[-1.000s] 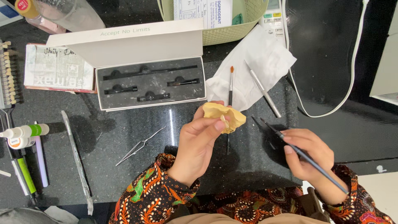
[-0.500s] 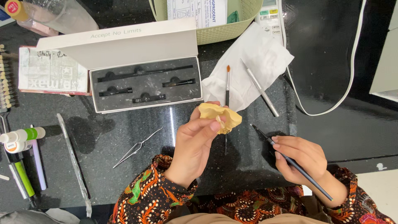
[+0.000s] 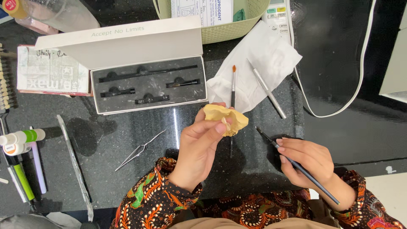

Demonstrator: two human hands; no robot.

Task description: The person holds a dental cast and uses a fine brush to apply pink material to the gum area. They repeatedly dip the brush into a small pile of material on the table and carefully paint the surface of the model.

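My left hand holds a yellow plaster dental cast up over the dark stone counter, thumb pressed on its side. My right hand grips a thin dark brush like a pen, its tip pointing up-left toward the cast but apart from it. Just behind the cast, an orange-tipped brush lies partly on a white tissue, beside a silver-handled tool.
An open white case with black foam and dark tool parts sits at back left. Steel tweezers lie left of my left hand. Small bottles and pens line the left edge. A green basket and a white cable are at the back right.
My right hand with the brush has shifted slightly left, toward the cast. My left hand still holds the cast in about the same place.
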